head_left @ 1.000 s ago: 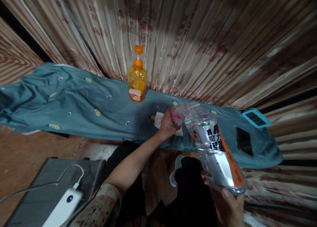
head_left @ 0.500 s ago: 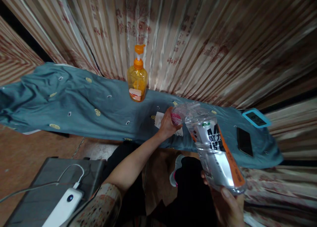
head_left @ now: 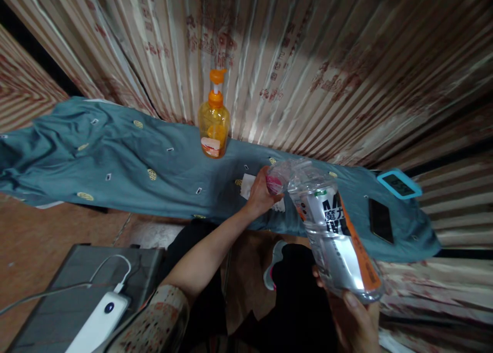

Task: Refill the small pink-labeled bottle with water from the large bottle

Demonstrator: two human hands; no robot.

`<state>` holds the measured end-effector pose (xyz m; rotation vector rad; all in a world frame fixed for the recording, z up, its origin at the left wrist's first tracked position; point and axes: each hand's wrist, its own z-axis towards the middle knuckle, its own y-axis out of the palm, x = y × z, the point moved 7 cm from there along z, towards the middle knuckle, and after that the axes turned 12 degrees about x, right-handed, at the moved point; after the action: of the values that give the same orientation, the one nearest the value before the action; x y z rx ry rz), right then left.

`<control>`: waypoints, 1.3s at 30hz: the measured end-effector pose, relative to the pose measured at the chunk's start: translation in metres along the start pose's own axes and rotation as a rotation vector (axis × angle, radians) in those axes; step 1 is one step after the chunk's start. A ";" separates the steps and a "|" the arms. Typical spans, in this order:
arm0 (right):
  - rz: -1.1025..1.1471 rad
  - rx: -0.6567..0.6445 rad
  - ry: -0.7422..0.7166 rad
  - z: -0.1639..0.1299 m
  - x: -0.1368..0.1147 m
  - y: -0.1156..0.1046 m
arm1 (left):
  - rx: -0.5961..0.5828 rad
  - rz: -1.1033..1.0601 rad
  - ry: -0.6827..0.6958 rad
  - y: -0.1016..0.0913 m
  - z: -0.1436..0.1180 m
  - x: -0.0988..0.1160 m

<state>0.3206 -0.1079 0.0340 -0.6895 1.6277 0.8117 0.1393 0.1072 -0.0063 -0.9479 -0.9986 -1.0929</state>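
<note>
Gripping clear bottle (head_left: 334,240) base, right hand (head_left: 356,322) fingers wrapped around it. Left hand (head_left: 260,193) fingers pinching pink cap (head_left: 273,184) at bottle mouth. Bottle tilted, near orange pump bottle (head_left: 213,122), over teal-covered bench (head_left: 115,163).

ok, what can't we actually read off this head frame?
- Pink cap of the clear plastic bottle with the black, white and orange label: left hand wraps it, so on or off is hidden.
- Right hand: cut by the bottom edge; only the fingers at the bottle base show.
- White paper on the teal cloth: mostly behind the left hand.
- Blue-framed device: display too small to read.
</note>
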 end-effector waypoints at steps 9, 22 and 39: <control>0.034 0.038 0.021 0.000 0.001 -0.001 | 0.002 0.003 0.009 0.000 0.000 0.001; 0.000 0.020 0.012 0.000 0.003 -0.003 | 0.006 -0.005 0.000 0.000 0.000 0.000; 0.012 0.019 0.011 -0.001 0.001 0.000 | 0.004 0.011 0.004 0.001 0.000 -0.002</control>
<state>0.3200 -0.1093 0.0329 -0.6723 1.6491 0.8018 0.1397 0.1080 -0.0088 -0.9465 -0.9916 -1.0827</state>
